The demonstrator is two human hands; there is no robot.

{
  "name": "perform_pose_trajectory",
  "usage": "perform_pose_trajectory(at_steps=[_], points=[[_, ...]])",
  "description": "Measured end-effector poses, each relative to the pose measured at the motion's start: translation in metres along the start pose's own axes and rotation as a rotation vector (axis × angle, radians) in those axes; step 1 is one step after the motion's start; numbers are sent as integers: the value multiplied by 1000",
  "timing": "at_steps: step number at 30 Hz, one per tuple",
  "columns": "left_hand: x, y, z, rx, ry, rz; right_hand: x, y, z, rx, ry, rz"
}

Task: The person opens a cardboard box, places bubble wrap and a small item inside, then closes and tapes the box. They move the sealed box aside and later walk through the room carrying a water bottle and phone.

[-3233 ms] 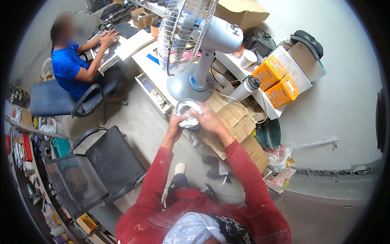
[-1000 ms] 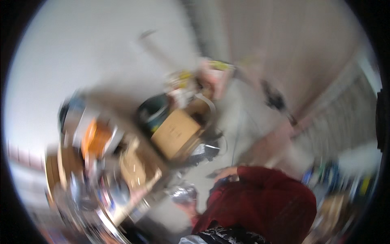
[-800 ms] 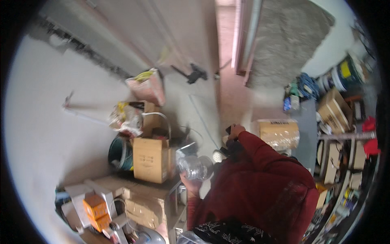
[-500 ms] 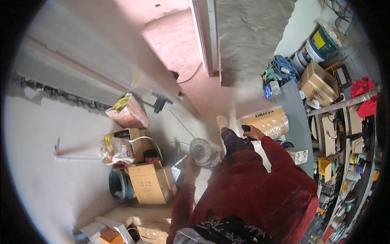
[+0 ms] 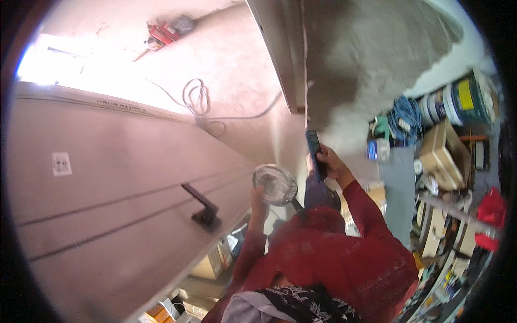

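A dark phone (image 5: 313,148) is gripped by my right hand (image 5: 334,165), raised ahead of my body with the arm bent. At the side of a round, dusty grey bucket (image 5: 277,184) is my left hand (image 5: 259,197), its fingers curled on the bucket's edge. Pale grey smears cover the bucket's round face; whether anything is inside I cannot tell. The bucket hangs in front of my legs, close to the door (image 5: 129,215). The door has a black lever handle (image 5: 202,207) and stands open on my left.
Beyond the door frame (image 5: 284,64), a black cable (image 5: 237,116) lies coiled on the floor. On the right are a grey tabletop (image 5: 398,177), a coil of blue cable (image 5: 405,119), an open carton (image 5: 444,153), stacked buckets (image 5: 467,102) and packed shelves. Cartons (image 5: 210,264) sit behind the door.
My right hand has lifted the phone up and forward. My view has shifted, the door now fills the left side, and the bucket remains in my left hand, closer to the doorway.
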State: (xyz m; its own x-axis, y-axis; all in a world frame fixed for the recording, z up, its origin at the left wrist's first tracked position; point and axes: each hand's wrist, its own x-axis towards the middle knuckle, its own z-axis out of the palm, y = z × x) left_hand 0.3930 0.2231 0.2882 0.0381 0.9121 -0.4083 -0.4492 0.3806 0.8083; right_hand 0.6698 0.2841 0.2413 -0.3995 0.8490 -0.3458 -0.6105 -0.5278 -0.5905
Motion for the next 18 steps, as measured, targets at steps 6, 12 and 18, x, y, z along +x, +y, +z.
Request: perform_pose_trajectory(at_steps=[6,12,18], points=[[74,70,38,1138,381,645,91,-91,75,-7,-213,190],[117,104,54,1076,800,564,206,-99,116,-290,-458,282],[169,75,-10,699,1095,417,345,-87,173,-667,-677,421]])
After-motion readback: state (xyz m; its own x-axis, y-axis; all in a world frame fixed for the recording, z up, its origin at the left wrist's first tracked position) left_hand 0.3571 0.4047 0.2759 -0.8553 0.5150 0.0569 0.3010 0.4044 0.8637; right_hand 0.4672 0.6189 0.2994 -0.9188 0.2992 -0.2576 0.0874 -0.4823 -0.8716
